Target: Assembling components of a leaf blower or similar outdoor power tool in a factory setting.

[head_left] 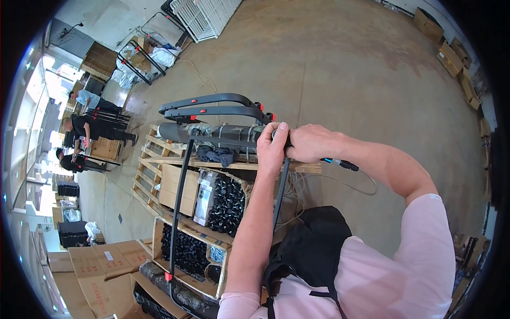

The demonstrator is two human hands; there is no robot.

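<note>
A black tube frame (180, 196) with red fittings stands in front of me over the work stand. My left hand (271, 149) is closed around its upper right corner, thumb on top. Right beside it, my right hand (312, 142) is closed in a fist against the same corner. A black fitting with a blue ring (340, 164) sticks out under my right wrist and runs into a thin hose (372, 186). It looks like the tail of a hose-fed tool, whose body my right hand hides. Behind the corner lie two curved black tube handles (218, 110) with red buttons.
A padded roll (186, 131) rests on a wooden pallet (150, 173). Below are cartons of small black parts (228, 204) and another open carton (226, 271). Brown boxes (106, 266) stand lower left. Several people (98, 130) work at the far left. Hose loops (292, 194) hang beside the stand.
</note>
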